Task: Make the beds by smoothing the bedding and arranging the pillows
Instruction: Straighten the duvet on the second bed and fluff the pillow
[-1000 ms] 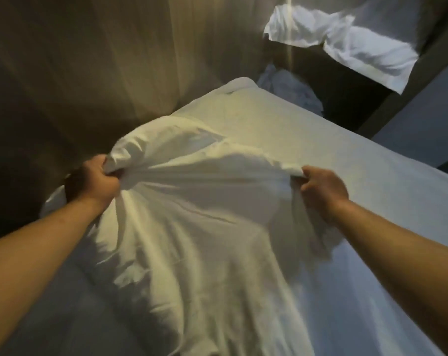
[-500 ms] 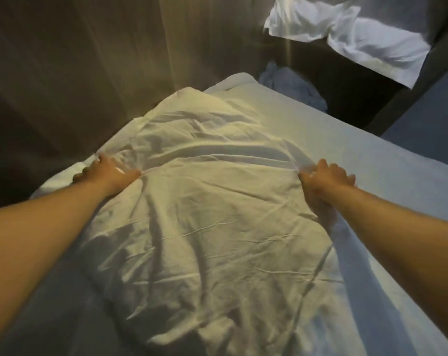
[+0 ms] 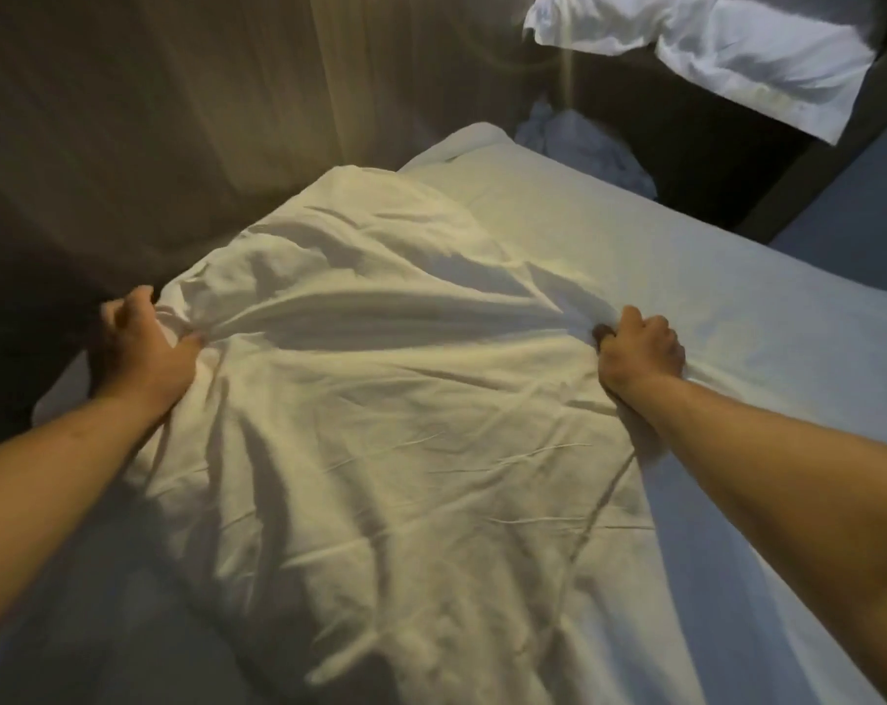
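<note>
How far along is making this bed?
Done: the sheet lies flat across the bed's right side. In hand: the left hand and right hand each grip a bunch of the wrinkled bedding, with folds drawn between them. Left: smoothing its creases and arranging the pillow, which lies off this bed at the far right. A crumpled heap sits beyond the bed's corner.
</note>
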Tool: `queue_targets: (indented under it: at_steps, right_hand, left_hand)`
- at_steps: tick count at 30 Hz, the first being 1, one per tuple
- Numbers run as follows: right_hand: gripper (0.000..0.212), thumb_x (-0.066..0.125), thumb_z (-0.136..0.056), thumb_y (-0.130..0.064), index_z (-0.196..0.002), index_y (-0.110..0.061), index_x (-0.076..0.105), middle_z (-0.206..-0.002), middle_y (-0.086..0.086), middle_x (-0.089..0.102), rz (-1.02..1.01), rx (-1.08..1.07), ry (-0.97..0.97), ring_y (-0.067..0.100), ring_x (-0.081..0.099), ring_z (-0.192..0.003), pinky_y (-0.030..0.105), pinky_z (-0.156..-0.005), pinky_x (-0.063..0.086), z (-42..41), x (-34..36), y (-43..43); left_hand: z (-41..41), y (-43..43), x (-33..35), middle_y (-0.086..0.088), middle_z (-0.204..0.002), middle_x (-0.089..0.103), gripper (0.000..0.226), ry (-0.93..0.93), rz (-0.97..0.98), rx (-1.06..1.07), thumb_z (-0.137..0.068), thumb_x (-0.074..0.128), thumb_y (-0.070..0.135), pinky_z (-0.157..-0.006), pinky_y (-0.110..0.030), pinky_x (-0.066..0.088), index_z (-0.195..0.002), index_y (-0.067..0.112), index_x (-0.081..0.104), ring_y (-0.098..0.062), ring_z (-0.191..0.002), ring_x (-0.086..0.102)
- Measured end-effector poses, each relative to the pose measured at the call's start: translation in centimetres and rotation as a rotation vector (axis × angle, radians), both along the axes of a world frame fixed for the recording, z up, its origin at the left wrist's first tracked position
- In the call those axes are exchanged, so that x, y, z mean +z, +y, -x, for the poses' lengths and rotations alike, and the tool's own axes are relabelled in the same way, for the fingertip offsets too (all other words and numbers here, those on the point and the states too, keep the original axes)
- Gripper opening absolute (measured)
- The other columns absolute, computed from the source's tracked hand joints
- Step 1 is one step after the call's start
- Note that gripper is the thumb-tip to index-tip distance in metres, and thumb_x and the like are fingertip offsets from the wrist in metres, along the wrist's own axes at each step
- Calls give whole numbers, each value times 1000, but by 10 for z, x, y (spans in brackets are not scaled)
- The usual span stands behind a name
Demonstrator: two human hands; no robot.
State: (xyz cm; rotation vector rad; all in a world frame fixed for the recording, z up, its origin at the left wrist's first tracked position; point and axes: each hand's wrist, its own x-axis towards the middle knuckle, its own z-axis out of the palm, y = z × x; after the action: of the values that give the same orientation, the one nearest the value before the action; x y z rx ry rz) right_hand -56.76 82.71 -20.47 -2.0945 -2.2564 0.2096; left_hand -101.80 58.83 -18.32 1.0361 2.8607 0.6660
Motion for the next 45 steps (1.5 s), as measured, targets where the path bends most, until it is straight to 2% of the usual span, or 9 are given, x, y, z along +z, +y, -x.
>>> queue_targets:
  at_steps: [5,8,18,22,26,29,31,35,45]
  right_hand:
    - [47,30,-98,-47,-132,-17,44,-135,12,50,-11,129,323,34,51,-116,47,-104,41,-26,5,-24]
    - [46,29,-97,-37,-129,-12,51,-130,18,57,-22,219,153,39,53,-114,46,-102,40,-70,16,-39]
    - [58,57,-78,-51,-127,-21,52,-128,13,56,249,-250,-204,40,53,-114,43,-92,45,-239,35,-76]
    - [50,39,-92,-54,-129,-23,50,-127,18,55,305,-368,-129,38,56,-111,42,-90,45,-270,11,-94]
    - [26,40,-97,-28,-102,-9,57,-108,23,59,-44,-408,69,42,58,-97,41,-80,46,-270,19,-81]
    - [20,42,-95,-17,-98,-2,56,-104,26,54,-231,-408,268,41,55,-93,40,-77,43,-273,31,-62]
    - [24,45,-95,-24,-105,-5,57,-109,25,57,-107,-369,278,40,56,-100,37,-80,43,-272,17,-65]
    - [75,29,-88,-57,-145,-9,31,-145,26,38,109,-271,133,39,40,-131,44,-111,33,-244,-22,-106]
    - [81,13,-84,-54,-145,-4,35,-152,21,32,262,-195,111,34,29,-141,43,-117,18,-177,3,-264]
  left_hand:
    - [-95,18,19,-15,-153,31,77,87,39,-540,-77,36,60,-116,-47,16,-140,16,43,-35,-143,22]
    - [-164,50,12,-3,-161,13,95,89,334,-820,-69,19,77,-119,-46,5,-150,30,23,-24,-148,8]
    - [-313,166,10,-1,-162,-2,75,131,281,-1151,-91,52,45,-115,-38,24,-153,26,14,-26,-145,21]
    - [-365,199,-2,-9,-158,19,76,-33,404,-1053,-87,56,49,-109,-39,35,-150,29,18,-30,-138,36]
    - [-375,216,6,-13,-117,63,25,48,347,-934,-83,61,43,-84,-35,48,-99,24,60,-35,-106,61]
    - [-373,228,16,-16,-113,56,18,25,145,-806,-84,63,30,-78,-38,45,-101,22,59,-40,-103,58]
    - [-380,218,6,-20,-136,40,53,-72,194,-840,-84,65,22,-94,-43,43,-133,22,46,-43,-120,48]
    - [-391,167,-21,-13,-160,-11,89,-197,241,-882,-88,59,43,-117,-43,15,-153,20,2,-31,-148,4]
    - [-376,-60,-8,-9,-157,25,92,-144,483,-995,-73,9,61,-118,-37,14,-150,15,29,-23,-146,22]
